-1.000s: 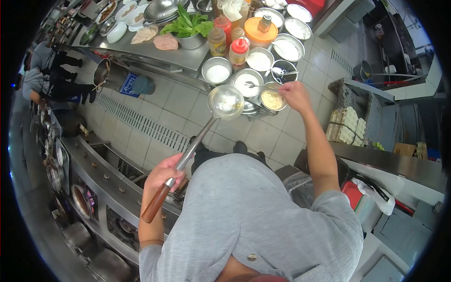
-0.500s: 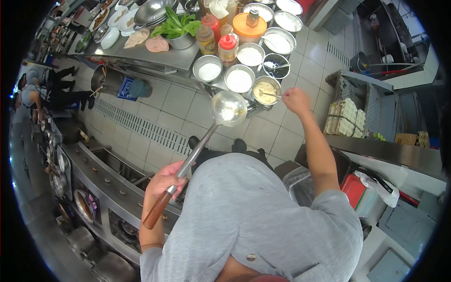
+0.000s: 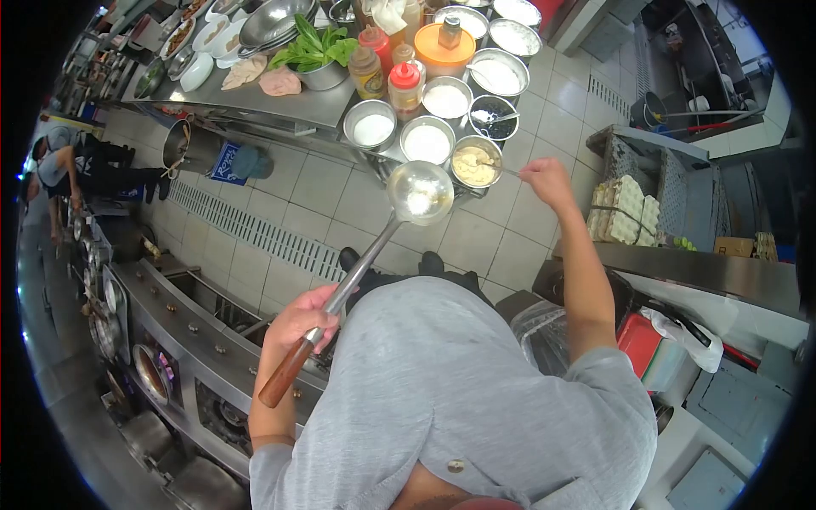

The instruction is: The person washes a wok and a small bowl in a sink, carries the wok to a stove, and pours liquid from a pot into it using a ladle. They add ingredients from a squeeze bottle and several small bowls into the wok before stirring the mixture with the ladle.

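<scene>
My left hand (image 3: 293, 323) grips a long steel ladle (image 3: 420, 192) by its wooden handle; the bowl hangs over the floor just in front of the seasoning bowls and holds a bit of white powder. My right hand (image 3: 544, 177) pinches the handle of a small spoon (image 3: 493, 166) that rests in a steel bowl of pale yellow paste (image 3: 476, 161). Steel bowls of white powders (image 3: 427, 140) sit beside it on the counter.
Sauce bottles (image 3: 405, 85), an orange-lidded tub (image 3: 448, 49), a bowl of greens (image 3: 316, 51) and plates crowd the steel counter. A stove line (image 3: 170, 340) runs along the left. Other people (image 3: 68, 166) work at far left. Egg trays (image 3: 625, 217) stand right.
My right hand moved the small spoon from the white-powder bowl to the yellow paste bowl. The ladle gained white powder and shifted slightly right.
</scene>
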A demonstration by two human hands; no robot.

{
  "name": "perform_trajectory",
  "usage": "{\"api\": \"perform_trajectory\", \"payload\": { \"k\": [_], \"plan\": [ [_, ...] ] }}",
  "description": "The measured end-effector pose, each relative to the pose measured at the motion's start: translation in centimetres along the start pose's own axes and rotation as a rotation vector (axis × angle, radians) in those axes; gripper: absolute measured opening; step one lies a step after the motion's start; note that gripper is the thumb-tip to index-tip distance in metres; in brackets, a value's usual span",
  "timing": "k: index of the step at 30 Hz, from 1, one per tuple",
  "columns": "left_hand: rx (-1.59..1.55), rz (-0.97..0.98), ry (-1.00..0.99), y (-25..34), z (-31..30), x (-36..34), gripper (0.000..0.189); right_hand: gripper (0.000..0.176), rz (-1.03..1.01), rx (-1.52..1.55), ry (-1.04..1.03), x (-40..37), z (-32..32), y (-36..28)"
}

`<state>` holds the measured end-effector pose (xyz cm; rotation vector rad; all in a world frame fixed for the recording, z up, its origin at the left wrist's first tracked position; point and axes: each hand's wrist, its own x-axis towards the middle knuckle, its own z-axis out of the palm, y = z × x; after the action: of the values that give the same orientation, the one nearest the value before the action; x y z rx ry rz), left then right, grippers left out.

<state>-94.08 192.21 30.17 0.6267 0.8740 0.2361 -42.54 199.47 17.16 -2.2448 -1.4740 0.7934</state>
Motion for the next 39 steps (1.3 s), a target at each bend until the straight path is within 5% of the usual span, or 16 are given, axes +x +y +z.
{"api": "perform_trajectory", "payload": {
  "k": [3, 12, 20, 30, 36, 39],
  "plan": [
    [0.005, 0.009, -0.031, 0.0, -0.1, 0.8, 0.058, 0.019, 0.06, 0.142, -0.156, -1.5, -1.5, -1.7],
    [0.038, -0.008, -0.024, 0.6, 0.6, 0.8, 0.058, 0.02, -0.095, -0.434, 0.149, 0.2, 1.4, -3.4],
    [-0.002, -0.006, 0.066, 0.1, 0.7, -0.5, 0.058, 0.019, 0.046, -0.227, 0.032, 2.6, 4.1, -1.8],
    [-0.04, 0.006, -0.022, 0.4, 0.0, 0.2, 0.063, 0.022, 0.013, -0.054, 0.045, 0.9, 0.3, 0.1],
    [0.021, 0.013, -0.053, 1.9, 0.7, 1.8, 0.057, 0.02, 0.063, 0.214, -0.127, -1.8, -2.7, -1.9],
    [0.04, 0.019, -0.075, 2.5, 0.6, 2.9, 0.056, 0.019, -0.078, -0.014, 0.131, -3.6, -3.1, -4.0]
  ]
}}
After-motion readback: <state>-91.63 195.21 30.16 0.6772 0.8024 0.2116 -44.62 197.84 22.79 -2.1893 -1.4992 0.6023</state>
